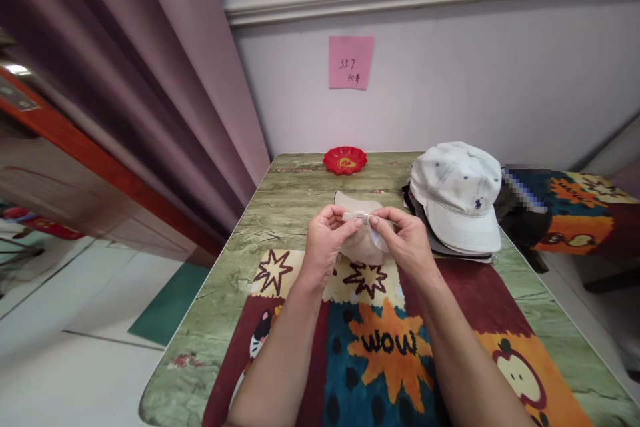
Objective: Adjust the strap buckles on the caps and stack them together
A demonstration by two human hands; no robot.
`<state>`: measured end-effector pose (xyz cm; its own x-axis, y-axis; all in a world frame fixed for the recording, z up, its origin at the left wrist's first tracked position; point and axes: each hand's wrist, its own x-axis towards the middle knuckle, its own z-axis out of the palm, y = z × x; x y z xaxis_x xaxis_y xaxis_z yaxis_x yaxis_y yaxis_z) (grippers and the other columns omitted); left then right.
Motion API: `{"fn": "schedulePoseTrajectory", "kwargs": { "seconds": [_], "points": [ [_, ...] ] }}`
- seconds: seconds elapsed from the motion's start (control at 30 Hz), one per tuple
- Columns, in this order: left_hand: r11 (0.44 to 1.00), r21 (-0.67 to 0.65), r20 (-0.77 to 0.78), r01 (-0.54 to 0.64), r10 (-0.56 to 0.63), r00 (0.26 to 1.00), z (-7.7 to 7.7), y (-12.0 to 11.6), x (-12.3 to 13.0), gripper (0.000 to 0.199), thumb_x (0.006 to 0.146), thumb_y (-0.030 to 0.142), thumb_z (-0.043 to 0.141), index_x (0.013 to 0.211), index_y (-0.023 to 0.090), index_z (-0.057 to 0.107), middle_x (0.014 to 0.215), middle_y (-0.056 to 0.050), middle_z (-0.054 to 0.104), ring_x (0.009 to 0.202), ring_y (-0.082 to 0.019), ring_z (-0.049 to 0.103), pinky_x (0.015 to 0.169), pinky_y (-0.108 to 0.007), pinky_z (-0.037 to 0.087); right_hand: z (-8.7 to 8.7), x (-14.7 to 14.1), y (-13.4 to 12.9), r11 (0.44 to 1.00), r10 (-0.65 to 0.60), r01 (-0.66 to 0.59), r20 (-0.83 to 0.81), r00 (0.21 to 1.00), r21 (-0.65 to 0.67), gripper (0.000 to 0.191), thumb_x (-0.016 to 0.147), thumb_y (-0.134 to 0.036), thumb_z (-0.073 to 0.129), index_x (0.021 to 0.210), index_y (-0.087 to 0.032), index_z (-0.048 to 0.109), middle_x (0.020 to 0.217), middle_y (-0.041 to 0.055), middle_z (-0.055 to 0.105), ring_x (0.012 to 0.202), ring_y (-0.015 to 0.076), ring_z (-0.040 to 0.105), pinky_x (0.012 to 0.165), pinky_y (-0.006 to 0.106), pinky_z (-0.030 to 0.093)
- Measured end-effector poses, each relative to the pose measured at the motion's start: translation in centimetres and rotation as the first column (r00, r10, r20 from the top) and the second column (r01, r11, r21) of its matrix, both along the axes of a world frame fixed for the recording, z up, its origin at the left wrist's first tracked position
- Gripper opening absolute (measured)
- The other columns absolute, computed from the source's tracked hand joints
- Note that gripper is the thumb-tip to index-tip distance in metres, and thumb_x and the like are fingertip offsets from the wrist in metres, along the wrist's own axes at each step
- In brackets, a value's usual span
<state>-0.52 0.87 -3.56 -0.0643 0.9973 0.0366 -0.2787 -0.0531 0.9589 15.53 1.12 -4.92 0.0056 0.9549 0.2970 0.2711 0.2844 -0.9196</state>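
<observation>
A beige cap (361, 250) lies over the mat's far edge at the middle of the table, partly covered by my fingers. My left hand (324, 237) pinches the left part of the cap's back strap (353, 217). From the other side my right hand (407, 240) pinches the strap too, thumb and forefinger near a small shiny fastener. The two hands almost meet there. Where exactly the strap's ends run under my fingertips is hidden.
A stack of caps with a white cap (457, 197) on top stands at right. A red scalloped plate (345, 160) sits near the back edge. A colourful mat (370, 373) covers the near table (200, 347). A pink note (351, 62) sticks to the wall.
</observation>
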Motion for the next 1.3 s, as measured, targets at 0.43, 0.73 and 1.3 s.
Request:
{"fn": "schedulePoseTrajectory", "kwargs": {
  "seconds": [0.43,0.73,1.3],
  "points": [
    [0.982,0.141,-0.162,-0.122,0.144,0.976,-0.4,-0.1,-0.2,0.025,0.072,0.031,0.082,0.073,0.019,0.06,0.075,0.001,0.066,0.069,-0.012,0.061,0.069,-0.024,0.049,-0.3,-0.6,0.0,1.0,0.031,-0.031,0.016,0.999,-0.001,0.031,0.087,-0.052,0.068,0.089,-0.023,0.079,0.084,0.0073,0.077,0.082,0.025,0.069,0.064,0.031,0.05],
    [0.988,0.131,-0.168,-0.082,0.103,0.98,-0.1,-0.4,-0.1,0.024,0.078,0.029,0.077,0.076,0.02,0.055,0.093,-0.005,0.078,0.08,-0.016,0.071,0.074,-0.027,0.054,-0.6,-0.5,0.1,1.0,0.011,-0.011,0.012,1.0,-0.008,0.031,0.087,-0.052,0.068,0.089,-0.022,0.079,0.087,0.0079,0.078,0.08,0.0241,0.068,0.062,0.03,0.049],
    [0.962,0.238,-0.612,0.136,0.04,0.79,-0.4,0.9,-3.0,0.041,0.08,0.038,0.077,0.119,0.026,0.071,0.15,-0.011,0.055,0.137,-0.031,0.051,0.11,-0.041,0.042,-0.1,0.3,0.0,0.995,0.068,-0.065,0.041,0.997,-0.073,0.031,0.087,-0.049,0.067,0.083,-0.02,0.076,0.078,0.0039,0.072,0.068,0.0183,0.059,0.063,0.028,0.043]
  ]
}}
